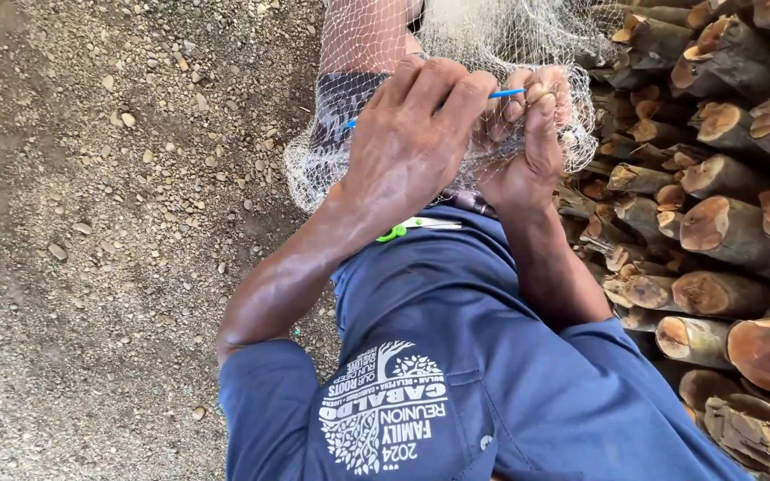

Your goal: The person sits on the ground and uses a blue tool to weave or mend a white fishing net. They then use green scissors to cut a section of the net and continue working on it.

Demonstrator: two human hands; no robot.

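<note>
A fine white fishing net (492,36) lies bunched over my lap and knee. My left hand (407,142) is closed over a thin blue netting needle (507,93); the needle's ends stick out on both sides of the fist. Touching it on the right, my right hand (532,134) pinches a gathered fold of the net between thumb and fingers. The needle's tip reaches the right hand's fingers. Green-handled scissors (400,232) rest on my blue shirt (492,356), just below the left wrist.
A pile of cut logs (715,223) with their sawn ends facing me fills the right side, close to my right elbow. Gravel and dirt ground (91,223) covers the left. My bare knee (358,36) shows under the net at the top.
</note>
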